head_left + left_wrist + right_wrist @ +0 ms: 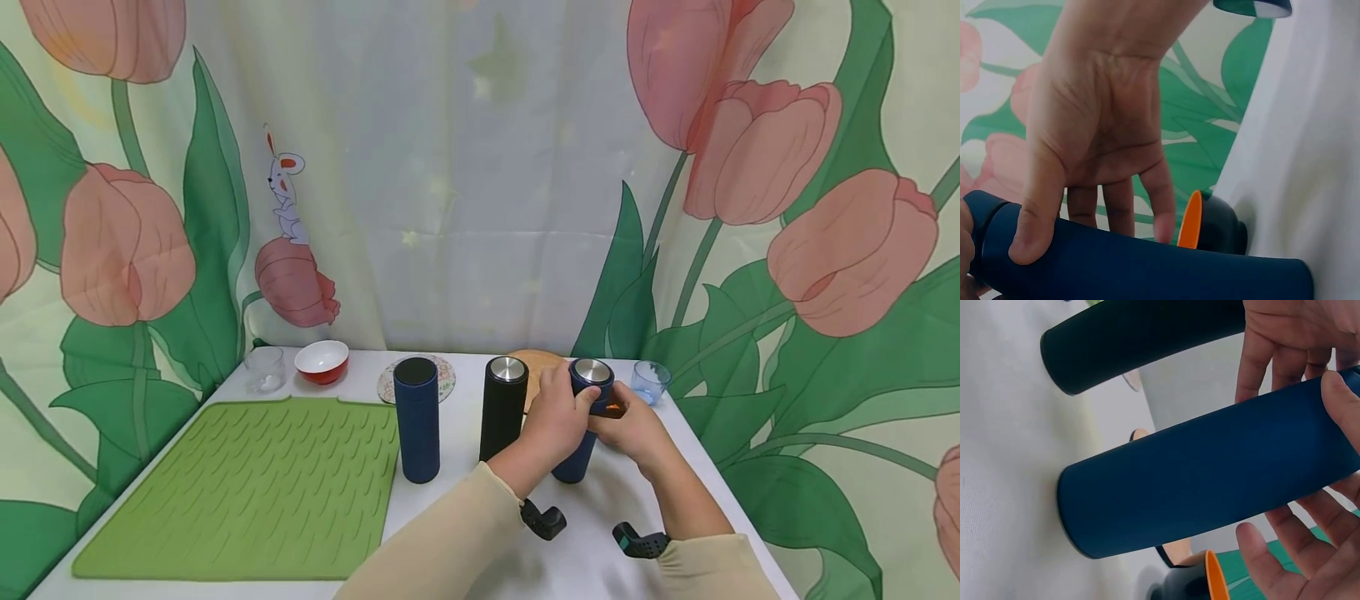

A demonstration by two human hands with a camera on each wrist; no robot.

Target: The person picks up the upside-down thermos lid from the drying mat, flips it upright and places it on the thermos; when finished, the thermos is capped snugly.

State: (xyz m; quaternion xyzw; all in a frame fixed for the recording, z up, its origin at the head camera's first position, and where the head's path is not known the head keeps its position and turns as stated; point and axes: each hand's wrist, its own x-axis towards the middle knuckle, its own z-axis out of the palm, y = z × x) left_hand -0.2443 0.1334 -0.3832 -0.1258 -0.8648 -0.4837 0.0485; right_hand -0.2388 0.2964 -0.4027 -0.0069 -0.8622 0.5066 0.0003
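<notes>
A navy thermos bottle [576, 454] with a steel-topped lid stands nearly upright on the right part of the table, its top leaning slightly right. My left hand [557, 415] grips its upper part from the left, thumb just below the lid. From the right, my right hand [632, 423] holds the same bottle; its thumb lies on the navy surface in the left wrist view. Left of my hands stands a black thermos [502, 412] with a steel-topped lid. Behind the bottle, a dark bowl [1222, 225] with an orange inside is mostly hidden in the head view.
Another navy thermos [417, 429] stands beside a green ridged mat [247, 492]. Along the back are a clear glass [265, 368], a red bowl [322, 363], a round patterned mat [447, 379], a round wooden board [536, 362] and a bluish glass [651, 379]. A curtain hangs behind.
</notes>
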